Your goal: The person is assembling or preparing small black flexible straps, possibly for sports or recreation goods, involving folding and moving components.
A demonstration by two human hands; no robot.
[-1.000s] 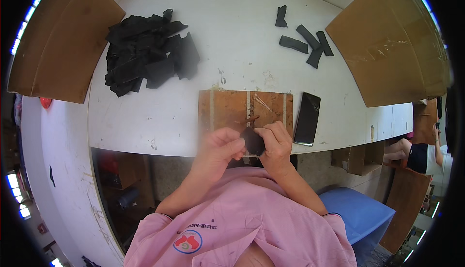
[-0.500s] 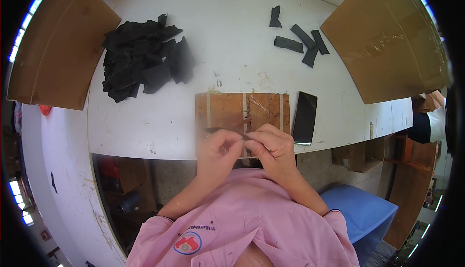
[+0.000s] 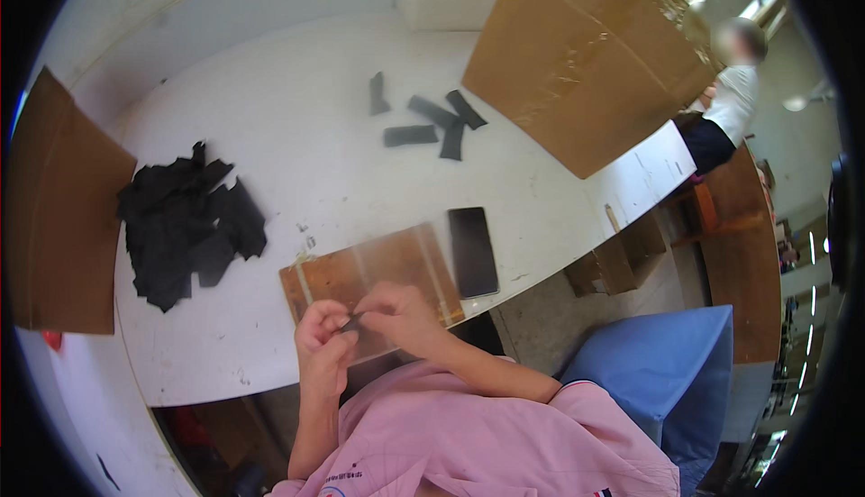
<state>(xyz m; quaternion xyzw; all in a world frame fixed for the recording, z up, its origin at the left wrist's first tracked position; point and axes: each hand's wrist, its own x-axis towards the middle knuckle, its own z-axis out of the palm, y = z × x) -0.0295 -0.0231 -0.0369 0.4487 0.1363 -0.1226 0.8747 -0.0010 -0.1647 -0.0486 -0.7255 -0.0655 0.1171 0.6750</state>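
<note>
The held piece is dark, the heap near the white bench's left edge black. The front-edge board is orange-brown, pale-striped.

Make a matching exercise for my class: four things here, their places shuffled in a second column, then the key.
1. small dark piece
2. dark phone
3. black heap
4. blue container

A. just right of the brown board
B. beside the left carton
C. beside the right pink sleeve
D. between left hand and right hand

Pairs: 1-D; 2-A; 3-B; 4-C
</note>
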